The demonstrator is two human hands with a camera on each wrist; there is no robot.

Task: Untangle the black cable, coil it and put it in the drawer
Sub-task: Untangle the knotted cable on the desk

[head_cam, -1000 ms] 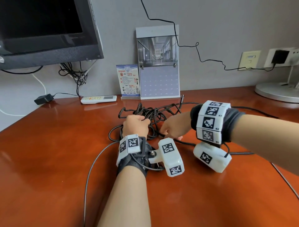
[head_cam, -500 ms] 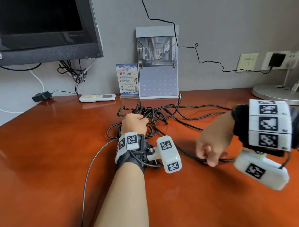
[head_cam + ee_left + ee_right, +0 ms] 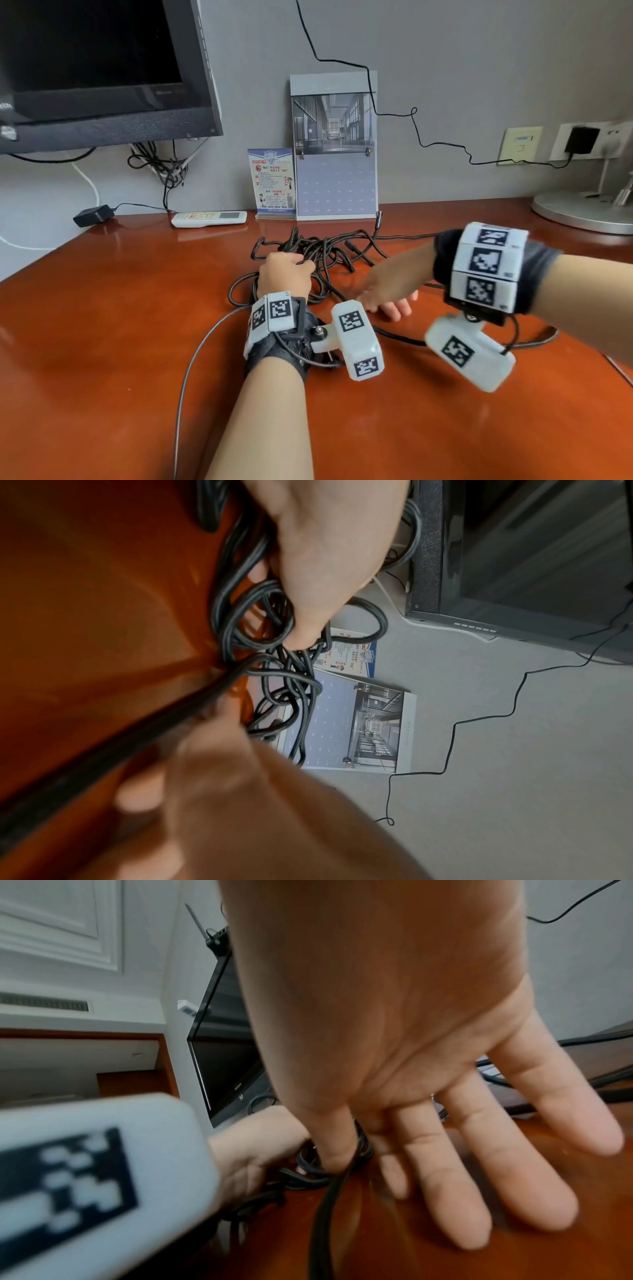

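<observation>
Untangling step: we judge we are early in the task, with the knot unopened, nothing coiled, and no drawer in view.
Head view, cable: our black cable (image 3: 325, 253) lies in a tangled heap on the surface (image 3: 102, 342), just in front of the calendar (image 3: 337, 147), with one strand trailing away toward us.
Head view, left hand: our left hand (image 3: 284, 277) sits on the near side of the heap, fingers curled into the loops.
Head view, right hand: our right hand (image 3: 387, 291) is just right of the heap, low over the surface, fingers spread.
Left wrist view, grip: our left hand (image 3: 329, 555) has its fingers closed round several loops of the black cable (image 3: 260, 620), and one strand runs taut from the bundle toward the camera.
Right wrist view, fingers: our right hand (image 3: 428, 1069) is open, fingers (image 3: 534, 1185) straight and splayed toward the surface; whether the thumb presses the strand of black cable (image 3: 325, 1204) under it, we cannot tell.
Risk, tightening: if we pull the taut strand while the left hand clamps the loops, we judge the knot could cinch instead of opening.
Risk, neighbours: a sweeping pull could drag the heap into the calendar or the remote control (image 3: 209, 218) left of it.
Risk, wrist leads: loose cable could snag the wrist camera (image 3: 359, 339) and its lead.
</observation>
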